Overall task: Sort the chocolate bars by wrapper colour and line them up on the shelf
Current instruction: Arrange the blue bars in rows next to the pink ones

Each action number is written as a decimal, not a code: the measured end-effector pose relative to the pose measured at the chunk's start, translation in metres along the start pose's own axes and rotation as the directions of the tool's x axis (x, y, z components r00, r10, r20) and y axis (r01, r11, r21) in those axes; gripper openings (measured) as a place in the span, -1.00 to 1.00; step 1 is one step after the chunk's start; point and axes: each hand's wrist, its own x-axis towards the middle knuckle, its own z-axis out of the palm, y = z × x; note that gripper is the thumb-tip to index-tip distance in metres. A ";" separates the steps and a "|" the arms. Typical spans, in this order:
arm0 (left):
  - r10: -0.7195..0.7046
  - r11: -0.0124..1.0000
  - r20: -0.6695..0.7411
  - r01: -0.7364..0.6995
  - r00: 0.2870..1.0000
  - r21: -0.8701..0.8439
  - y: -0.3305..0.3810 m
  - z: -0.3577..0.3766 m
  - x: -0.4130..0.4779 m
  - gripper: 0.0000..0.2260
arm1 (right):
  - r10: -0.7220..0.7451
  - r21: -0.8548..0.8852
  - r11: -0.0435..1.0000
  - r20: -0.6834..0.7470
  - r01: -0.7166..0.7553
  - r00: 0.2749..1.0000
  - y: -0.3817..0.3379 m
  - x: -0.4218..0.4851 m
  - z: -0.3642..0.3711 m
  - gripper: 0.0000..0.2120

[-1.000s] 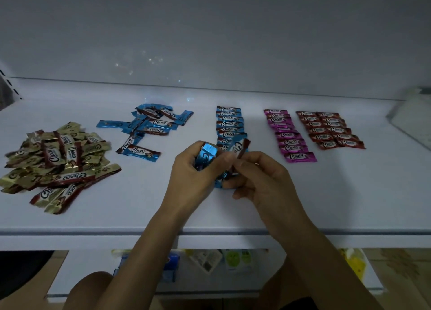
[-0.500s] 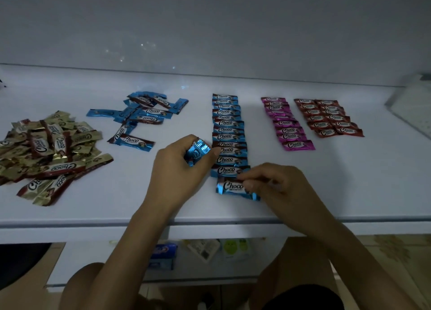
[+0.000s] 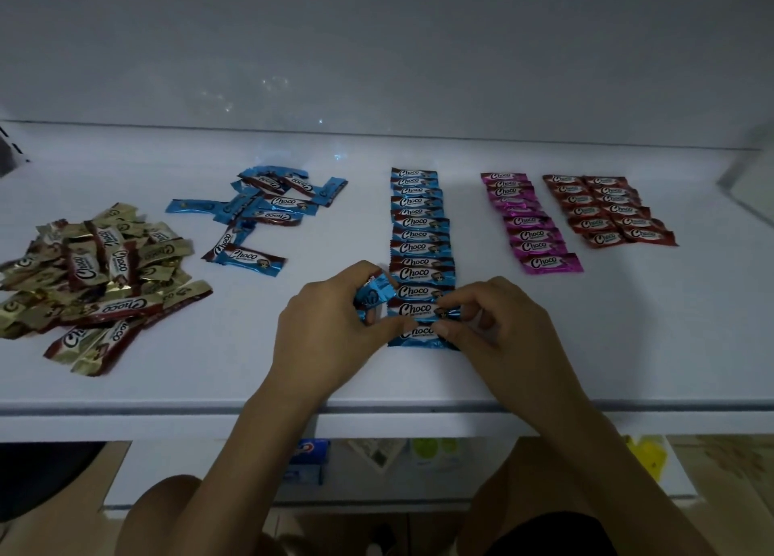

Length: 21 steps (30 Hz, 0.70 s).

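A: Progress, left to right?

B: Well left of the left hand [image 3: 335, 329], the gold pile [image 3: 96, 279] is a heap, unsorted into any line. Beyond the left hand and a bit left, the loose blue bars [image 3: 268, 208] are scattered and overlapping, not lined up.

A: Hands?

B: The left hand curls round a small bunch of blue bars [image 3: 375, 294], lifted just left of the blue column [image 3: 419, 237]. The right hand [image 3: 502, 329] pinches the right end of the blue bar [image 3: 419, 310] at the near end of that column, with one more bar lying nearer, between the two hands.

A: And the column?

B: It runs straight away from the hands, neat and overlapped.

A: Right side?

B: Beyond the right hand, the pink column [image 3: 530, 225] looks finished. Further right, the red block [image 3: 607, 210] is two tidy columns, also done by the look of it.

A: Verdict?

B: Roughly halfway on the shelf [image 3: 628, 346]: red and pink done, blue partway, gold not started.
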 end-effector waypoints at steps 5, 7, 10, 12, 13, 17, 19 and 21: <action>-0.023 0.996 0.055 0.027 0.998 -0.089 0.000 -0.002 -0.001 -0.71 | 0.045 0.068 0.997 -0.036 -0.042 0.998 0.000 0.000 0.001 -0.85; -0.048 0.945 0.030 0.055 0.998 -0.323 0.006 -0.006 -0.002 -0.73 | 0.091 0.172 0.982 -0.099 -0.073 0.991 -0.002 -0.002 -0.002 -0.91; -0.085 0.844 0.035 0.090 0.996 -0.529 0.024 -0.014 -0.006 -0.56 | 0.123 0.363 0.929 -0.125 -0.070 0.984 -0.014 -0.006 -0.010 -0.87; -0.077 0.765 0.132 0.144 0.988 -0.628 0.034 -0.014 -0.010 -0.39 | 0.115 0.484 0.872 -0.059 -0.072 0.992 -0.029 -0.008 -0.012 -0.83; -0.032 0.757 0.155 0.125 0.987 -0.641 0.036 -0.012 -0.011 -0.32 | 0.098 0.522 0.850 -0.019 -0.074 0.995 -0.036 -0.008 -0.011 -0.83; 0.129 0.845 0.169 -0.019 0.977 -0.535 0.040 -0.008 -0.014 -0.43 | 0.023 0.609 0.793 0.004 -0.020 1.000 -0.051 -0.002 -0.006 -0.98; 0.174 0.839 0.150 -0.067 0.973 -0.541 0.040 -0.012 -0.015 -0.59 | 0.038 0.669 0.743 0.010 -0.035 0.999 -0.051 -0.003 -0.008 -0.94; 0.182 0.837 0.132 -0.083 0.974 -0.542 0.036 -0.013 -0.017 -0.61 | 0.045 0.683 0.729 0.025 -0.050 0.999 -0.049 -0.009 -0.008 -0.88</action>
